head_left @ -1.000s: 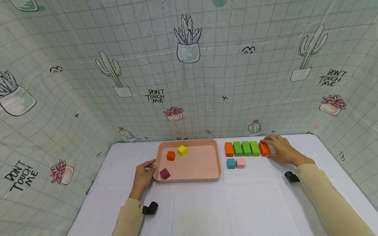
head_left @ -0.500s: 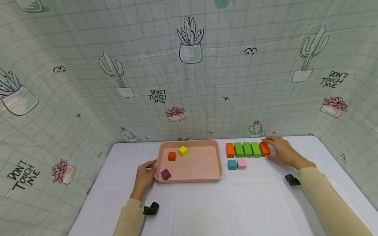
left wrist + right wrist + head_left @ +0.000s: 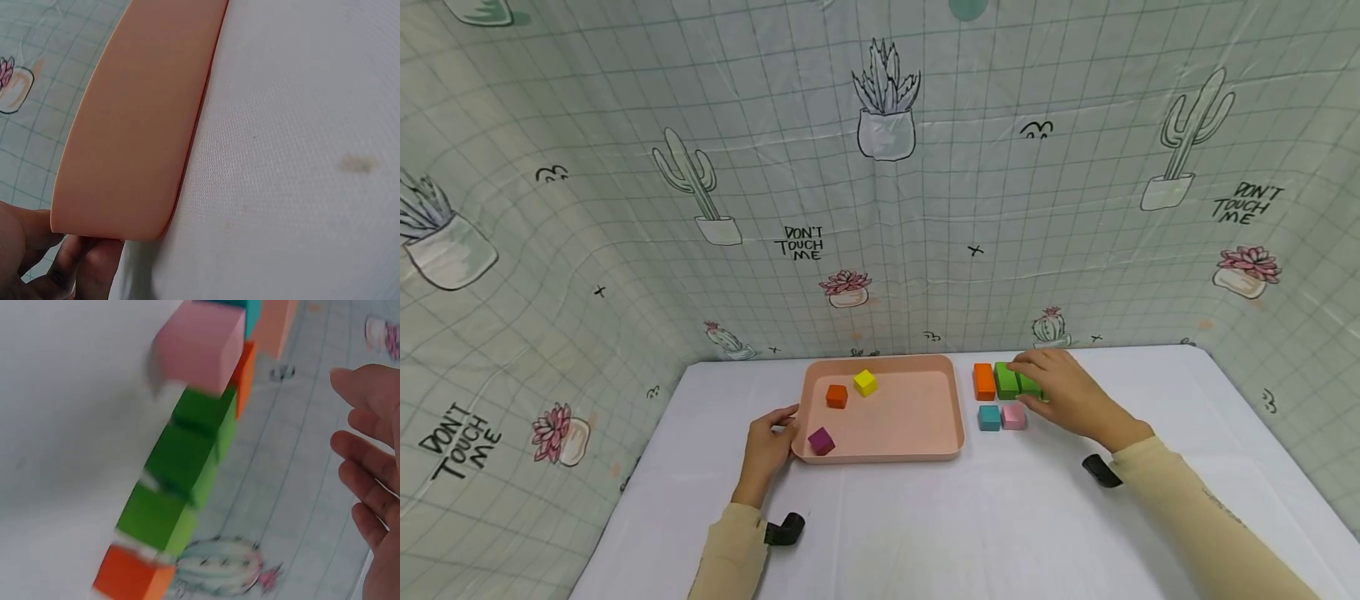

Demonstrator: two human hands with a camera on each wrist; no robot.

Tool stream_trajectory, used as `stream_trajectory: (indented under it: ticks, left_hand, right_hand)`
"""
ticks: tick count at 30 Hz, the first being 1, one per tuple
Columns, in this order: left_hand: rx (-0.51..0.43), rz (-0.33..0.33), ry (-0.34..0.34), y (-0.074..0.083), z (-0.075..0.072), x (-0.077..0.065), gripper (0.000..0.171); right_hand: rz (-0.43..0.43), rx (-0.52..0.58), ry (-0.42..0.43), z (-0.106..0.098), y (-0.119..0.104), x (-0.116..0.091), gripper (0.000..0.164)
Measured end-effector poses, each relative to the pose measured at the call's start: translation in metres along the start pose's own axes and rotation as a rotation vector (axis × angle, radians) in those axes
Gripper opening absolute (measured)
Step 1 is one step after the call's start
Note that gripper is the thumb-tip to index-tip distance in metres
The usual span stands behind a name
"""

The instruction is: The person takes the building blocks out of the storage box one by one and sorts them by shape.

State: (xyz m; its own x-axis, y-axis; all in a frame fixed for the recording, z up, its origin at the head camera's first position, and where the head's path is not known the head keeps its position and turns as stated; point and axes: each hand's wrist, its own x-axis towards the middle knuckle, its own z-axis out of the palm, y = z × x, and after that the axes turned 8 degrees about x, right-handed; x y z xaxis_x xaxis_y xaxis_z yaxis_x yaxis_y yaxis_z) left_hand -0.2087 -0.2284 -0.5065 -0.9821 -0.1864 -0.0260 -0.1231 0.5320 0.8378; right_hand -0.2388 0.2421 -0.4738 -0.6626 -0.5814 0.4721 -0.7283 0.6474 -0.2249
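Note:
The left hand [image 3: 765, 450] holds the left end of a shallow pink tray [image 3: 917, 417]; in the left wrist view its bent fingers [image 3: 97, 265] lie against the tray's end wall. An orange cube [image 3: 837, 397], a yellow cube [image 3: 865, 383] and a purple cube [image 3: 822, 442] are in the tray. To the right, the right hand [image 3: 1063, 392] hovers over a row of blocks, fingers spread and holding nothing. That row has three green blocks [image 3: 181, 453] between an orange block [image 3: 984, 382] and another orange block [image 3: 133, 575], which the hand hides in the head view.
In front of the row sit a teal cube [image 3: 989, 418] and a pink cube [image 3: 1013, 417], side by side. A white cloth covers the table [image 3: 925, 533]. Behind it rises a grid-patterned curtain [image 3: 940, 200] with cactus drawings.
My right hand has let go of the right-hand orange block and moved left over the green blocks. The left hand and the tray have stayed in place.

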Motion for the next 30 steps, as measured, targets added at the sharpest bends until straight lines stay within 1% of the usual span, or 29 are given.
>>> stream_trajectory:
  ticks: [2, 4, 9, 13, 19, 23, 30]
  left_hand:
    - [-0.002, 0.005, 0.002, -0.001, 0.0, 0.001, 0.033]
    - [-0.003, 0.007, 0.003, -0.002, 0.001, 0.001, 0.033]
    - [-0.011, 0.0, 0.002, 0.001, 0.001, 0.0, 0.033]
    - [-0.01, -0.008, 0.003, 0.002, 0.0, -0.001, 0.032]
    - [-0.007, 0.004, 0.006, -0.001, 0.0, -0.001, 0.033]
    - [0.0, -0.008, 0.007, -0.003, 0.002, -0.001, 0.033]
    - [-0.01, -0.009, 0.02, -0.004, 0.004, -0.003, 0.033]
  right_hand:
    - [-0.058, -0.007, 0.003, 0.007, -0.009, 0.009, 0.05]
    - [-0.098, -0.011, -0.006, 0.012, -0.017, 0.017, 0.052]
    - [-0.161, -0.01, -0.047, 0.023, -0.035, 0.036, 0.051]
    - [-0.183, 0.002, -0.064, 0.031, -0.047, 0.049, 0.051]
    - [-0.195, 0.016, -0.104, 0.044, -0.062, 0.067, 0.05]
    - [-0.217, 0.017, -0.128, 0.053, -0.073, 0.078, 0.05]
    - [-0.261, 0.032, -0.176, 0.074, -0.096, 0.096, 0.049]
